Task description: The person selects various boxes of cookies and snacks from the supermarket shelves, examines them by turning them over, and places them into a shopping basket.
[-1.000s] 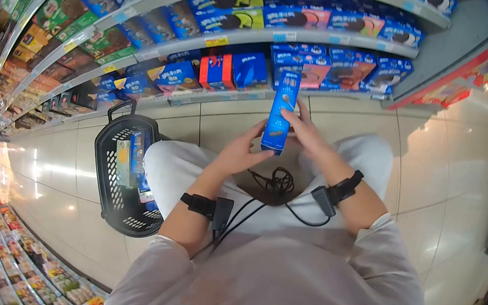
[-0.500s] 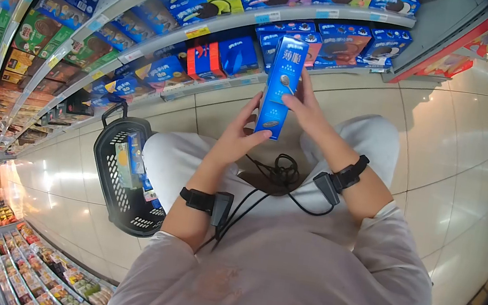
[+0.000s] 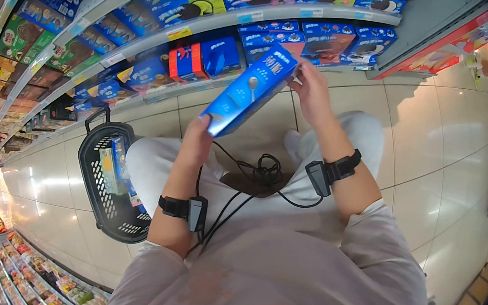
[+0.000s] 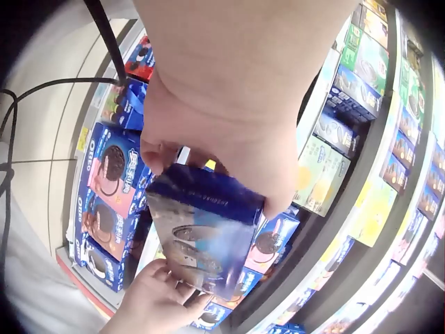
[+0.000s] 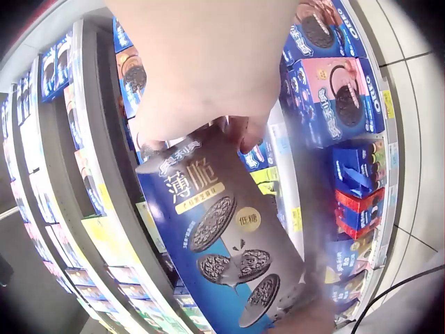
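Note:
A slim blue cookie box (image 3: 247, 95) is held tilted in front of the shelves, between both hands. My left hand (image 3: 198, 139) grips its lower left end, the thumb on the face with the spoon picture. At the upper right end, my right hand (image 3: 311, 92) holds the box near its corner. The right wrist view shows another face of the cookie box (image 5: 222, 229), printed with dark sandwich cookies. Seen from the left wrist, the cookie box (image 4: 201, 226) sits under the left palm, with the right hand (image 4: 154, 300) at its far end.
Shelves of cookie boxes (image 3: 330, 42) curve ahead and to the left. A black shopping basket (image 3: 100, 210) with several packages stands on the tiled floor (image 3: 417, 178) by the left knee. Black cables (image 3: 263, 171) run from the wrist straps to the lap.
The cookie box has swung from nearly upright to a slant, its lower end moving left with the left hand. The right hand has shifted up to the box's upper end.

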The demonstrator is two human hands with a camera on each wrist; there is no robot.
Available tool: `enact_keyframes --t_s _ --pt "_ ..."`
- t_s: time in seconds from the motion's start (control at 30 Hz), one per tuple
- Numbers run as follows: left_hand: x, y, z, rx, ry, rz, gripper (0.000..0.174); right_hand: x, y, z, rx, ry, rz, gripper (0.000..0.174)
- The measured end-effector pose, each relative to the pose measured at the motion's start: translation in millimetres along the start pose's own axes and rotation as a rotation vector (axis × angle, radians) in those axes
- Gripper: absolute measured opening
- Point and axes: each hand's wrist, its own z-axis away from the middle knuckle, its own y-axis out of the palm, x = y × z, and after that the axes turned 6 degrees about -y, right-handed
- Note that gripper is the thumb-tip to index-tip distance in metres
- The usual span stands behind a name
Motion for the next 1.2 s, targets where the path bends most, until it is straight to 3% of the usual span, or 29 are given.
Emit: enact_keyframes --t_s 0.07,0.17,0.2,0.23,0.33,0.4,0.47,0.53,0.67,0.87,0.93,1.03,1.1,1.2 --pt "-6.7 3.0 1.2 -0.213 -0.017 0.233 0.057 0.6 3.3 2.3 0.03 -0.024 0.02 0.033" --pt "-11.6 3.6 -4.6 -0.412 0.001 0.292 0.051 -2.6 7.9 4.4 0.055 -0.034 0.138 0.029" --pt "-11.6 0.1 -5.9 -0.52 -0.004 0.333 0.05 -3.7 8.6 4.7 0.13 -0.123 0.227 0.029" --pt "-10.1 -3.7 -7.1 -0.535 0.01 0.369 0.048 -5.0 9.3 5.5 0.204 -0.213 0.315 0.031" --pt "-9.9 -8.5 -7.2 -0.597 0.022 0.426 0.049 -10.7 13.5 10.0 0.258 -0.198 0.28 0.036" --pt "-13.1 -6.6 -6.2 -0.583 0.028 0.482 0.044 -11.4 15.6 12.7 0.254 -0.185 0.281 0.039" --pt "-15.3 -3.2 -6.7 -0.623 -0.003 0.437 0.05 -10.2 20.0 14.1 0.248 -0.174 0.284 0.041" --pt "-13.0 -8.3 -4.8 -0.623 0.005 0.425 0.05 -4.7 22.8 14.9 0.267 -0.275 0.444 0.043" --pt "-12.7 -1.7 -5.7 -0.595 0.048 0.329 0.054 3.5 20.7 16.4 0.258 -0.242 0.616 0.049" --pt "-1.9 -18.6 -10.8 -0.567 0.106 0.275 0.06 -8.6 15.7 12.4 0.211 -0.235 0.46 0.046" --pt "-13.3 5.7 -5.3 -0.645 0.108 0.237 0.058 -18.1 11.3 7.8 0.225 -0.41 0.602 0.045" --pt "-4.9 -6.0 -6.7 -0.547 0.175 0.272 0.06 -19.7 8.4 9.1 0.191 -0.439 0.621 0.045" --pt "-2.8 -9.8 -8.1 -0.531 0.159 0.24 0.062 -13.4 11.6 12.0 0.196 -0.269 0.478 0.045" --pt "0.9 -18.8 -11.1 -0.533 0.139 0.212 0.06 -6.1 12.3 15.1 0.181 -0.173 0.422 0.046"
